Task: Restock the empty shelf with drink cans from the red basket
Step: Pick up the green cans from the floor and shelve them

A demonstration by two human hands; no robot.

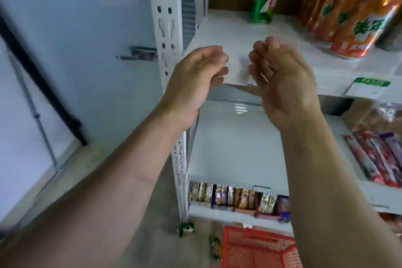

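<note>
- Left hand point(195, 76): raised in front of the front edge of the white shelf point(235, 28), forearm bare and reaching up from lower left. Fingers loosely curled, palm turned toward the other hand; nothing held.
- Right hand point(280, 76): raised at the same height, just beside the left with a gap between them, forearm rising from lower right. Fingers nearly straight and together, palm facing left; nothing held.
- White shelf: upper tier of a white metal rack; its left part is bare, both hands hover at its front lip.
- Green can point(265, 0): stands upright toward the back of the shelf, apart from both hands.
- Orange cans point(348, 17): a row running front to back on the right of the same shelf, upright, touching one another.
- Red basket point(258, 248): on the floor at the foot of the rack, below the right forearm; contents cannot be told.
- Two small green items point(185, 227) lie on the floor left of the basket; blurred, identity unclear.
- Lower shelves: boxed snack packets point(237, 198) at the bottom tier, red and purple packets point(380, 159) at right.
- Price label point(367, 87): on the shelf lip, at right.
</note>
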